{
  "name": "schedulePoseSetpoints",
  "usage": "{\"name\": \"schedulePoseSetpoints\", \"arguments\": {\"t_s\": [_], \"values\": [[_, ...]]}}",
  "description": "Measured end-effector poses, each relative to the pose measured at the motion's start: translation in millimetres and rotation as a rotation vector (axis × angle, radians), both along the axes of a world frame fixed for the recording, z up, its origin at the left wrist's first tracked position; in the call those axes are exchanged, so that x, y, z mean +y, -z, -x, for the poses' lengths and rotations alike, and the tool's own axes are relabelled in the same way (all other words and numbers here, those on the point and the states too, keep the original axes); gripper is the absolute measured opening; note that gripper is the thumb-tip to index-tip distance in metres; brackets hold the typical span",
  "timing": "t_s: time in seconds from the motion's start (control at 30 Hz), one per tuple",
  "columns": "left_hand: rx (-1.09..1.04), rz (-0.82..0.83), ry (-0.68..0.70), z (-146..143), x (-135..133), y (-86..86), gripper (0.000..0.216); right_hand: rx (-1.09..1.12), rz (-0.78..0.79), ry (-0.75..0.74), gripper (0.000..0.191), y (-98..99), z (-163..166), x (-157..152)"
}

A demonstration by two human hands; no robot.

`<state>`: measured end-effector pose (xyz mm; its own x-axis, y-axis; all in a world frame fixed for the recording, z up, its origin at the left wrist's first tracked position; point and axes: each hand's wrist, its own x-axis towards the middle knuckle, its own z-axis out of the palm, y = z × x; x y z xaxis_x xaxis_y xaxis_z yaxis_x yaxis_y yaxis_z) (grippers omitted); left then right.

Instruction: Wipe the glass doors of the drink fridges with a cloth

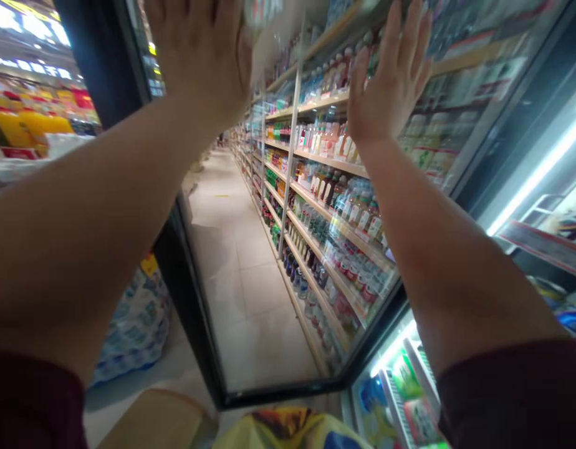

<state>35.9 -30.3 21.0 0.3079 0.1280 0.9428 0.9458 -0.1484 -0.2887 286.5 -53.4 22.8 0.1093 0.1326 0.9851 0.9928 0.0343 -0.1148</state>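
A glass door with a black frame [189,312] stands swung open in front of me. My left hand [201,59] is raised at the upper left of the glass, its fingers stretched upward and partly cut off by the top edge. On the upper right, my right hand [388,93] is held up with fingers spread, flat against or very close to the pane. Neither hand holds anything. Shelves of bottles [335,137] show in the glass behind both hands; I cannot tell whether they are reflected or seen through it.
The lit cooler [419,374] with packaged goods is at the right. A shrink-wrapped pack of bottles [133,330] sits on the floor at left. Low in front are a cardboard box [157,421] and a yellow package [283,430]. A tiled aisle [232,249] shows in the glass.
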Motion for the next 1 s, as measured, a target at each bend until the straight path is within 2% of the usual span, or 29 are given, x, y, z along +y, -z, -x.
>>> {"name": "schedulePoseSetpoints", "arguments": {"t_s": [0.07,0.1,0.2,0.27,0.3,0.33,0.43,0.5,0.57,0.63,0.7,0.73,0.8,0.9,0.97,1.0], "values": [[-0.03,-0.015,0.007,-4.7,1.0,9.6,0.063,0.001,-0.024,-0.008,0.058,-0.3,-1.8,1.7],[0.044,-0.007,0.043,-9.3,0.0,17.2,0.065,0.01,-0.015,-0.003,0.057,-1.1,-2.8,3.0],[0.524,0.121,0.203,-18.8,-7.6,36.4,0.061,0.036,-0.002,-0.034,0.059,-3.5,-6.3,6.5],[0.754,0.193,0.263,-14.1,-13.9,36.6,0.055,0.04,-0.035,-0.077,0.058,-3.8,-8.3,7.4],[0.741,0.189,0.271,-8.1,-16.5,33.0,0.054,0.039,-0.054,-0.091,0.058,-3.4,-9.0,7.2],[0.637,0.172,0.27,-0.4,-18.5,28.2,0.056,0.036,-0.07,-0.098,0.057,-3.0,-9.4,6.4],[0.061,0.121,0.246,21.4,-20.2,19.6,0.064,0.028,-0.031,-0.088,0.059,-2.8,-8.5,2.0],[-0.148,0.108,0.233,25.2,-18.9,27.4,0.068,0.051,0.018,-0.058,0.061,-4.0,-7.0,-1.3],[-0.02,0.101,0.249,19.2,-17.9,45.1,0.069,0.062,0.053,-0.036,0.062,-5.7,-5.7,-3.7],[0.33,0.152,0.307,10.5,-18.2,63.5,0.062,0.069,0.057,-0.042,0.063,-7.1,-5.1,-4.7],[0.626,0.212,0.364,6.6,-20.2,72.7,0.053,0.069,0.059,-0.046,0.064,-7.8,-5.3,-4.4],[0.681,0.222,0.366,7.4,-21.6,72.4,0.052,0.073,0.061,-0.045,0.065,-7.9,-5.5,-3.8],[0.568,0.177,0.307,12.7,-24.3,64.5,0.056,0.076,0.057,-0.047,0.066,-8.0,-6.0,-2.4],[0.211,0.085,0.154,16.2,-25.8,53.5,0.064,0.076,0.068,-0.053,0.068,-7.2,-6.4,-1.1],[0.096,0.076,0.115,8.2,-24.7,58.6,0.067,0.081,0.059,-0.064,0.068,-6.1,-6.2,-0.9],[0.116,0.091,0.129,1.6,-23.9,64.8,0.067,0.082,0.05,-0.072,0.068,-5.4,-6.2,-0.8]]}}
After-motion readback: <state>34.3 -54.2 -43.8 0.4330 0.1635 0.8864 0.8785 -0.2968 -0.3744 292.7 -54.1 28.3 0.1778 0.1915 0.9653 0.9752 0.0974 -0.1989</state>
